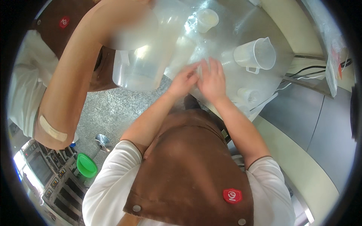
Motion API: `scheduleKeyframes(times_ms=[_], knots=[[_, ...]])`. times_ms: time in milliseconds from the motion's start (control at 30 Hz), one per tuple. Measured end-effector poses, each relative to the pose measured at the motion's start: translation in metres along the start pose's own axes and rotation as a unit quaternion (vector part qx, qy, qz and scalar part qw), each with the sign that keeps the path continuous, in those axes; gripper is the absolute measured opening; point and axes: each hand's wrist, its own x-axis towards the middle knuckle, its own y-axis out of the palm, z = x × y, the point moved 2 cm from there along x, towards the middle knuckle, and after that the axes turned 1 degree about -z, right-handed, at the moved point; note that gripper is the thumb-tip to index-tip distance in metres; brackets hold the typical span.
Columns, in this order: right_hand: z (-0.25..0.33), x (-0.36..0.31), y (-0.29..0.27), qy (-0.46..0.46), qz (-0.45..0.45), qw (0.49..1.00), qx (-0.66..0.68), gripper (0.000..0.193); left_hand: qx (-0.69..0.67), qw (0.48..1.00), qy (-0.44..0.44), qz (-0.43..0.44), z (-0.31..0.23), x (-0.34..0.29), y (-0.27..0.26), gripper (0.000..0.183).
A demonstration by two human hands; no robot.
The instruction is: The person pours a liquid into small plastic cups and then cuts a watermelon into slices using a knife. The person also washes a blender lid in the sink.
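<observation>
At the near edge of the worktop [232,84]: left hand [182,81] and right hand [212,81], side by side, fingers bent inward; small translucent item [200,71] between the fingertips of the two. State of either grip: cannot be told, fingers blurred and contact hidden. Item's outline likewise unclear. Co-worker's forearm [69,83], adhesive strip near the elbow, crosses at upper left; its hand blurred, partly cut off by the upper edge. Large translucent tub [137,73], left of the hands, upper part obscured. Worktop: metallic, shiny; bears one clear cup [207,20] farther off and one handled translucent jug [247,54] to the right. Floor [113,107]: grey, speckled; green vessel [86,165] at lower left.
</observation>
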Motion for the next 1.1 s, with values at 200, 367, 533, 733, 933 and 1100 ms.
scheduleKeyframes(times_ms=[200,367,533,733,933,1100], knots=[[-0.017,0.073,0.001,-0.019,0.007,1.000,-0.007,0.077,0.051,0.992,-0.073,-0.091,0.038,-0.009,-0.009,0.047],[-0.027,0.034,-0.034,0.125,-0.025,0.966,0.223,0.074,0.268,0.962,-0.002,0.051,0.039,-0.033,0.018,0.048],[-0.041,-0.110,0.021,0.433,0.045,0.877,0.201,0.067,0.299,0.952,-0.047,0.046,0.048,-0.038,0.072,0.043],[-0.034,-0.119,0.017,0.540,0.091,0.770,0.327,0.069,0.280,0.944,-0.167,0.055,0.063,-0.029,0.080,0.023],[-0.037,-0.133,0.019,0.517,0.080,0.793,0.313,0.071,0.190,0.969,-0.151,0.045,0.046,-0.029,0.067,0.021],[-0.036,-0.088,-0.044,0.277,0.066,0.930,0.233,0.072,0.087,0.975,-0.180,0.096,0.001,-0.028,0.043,0.015]])
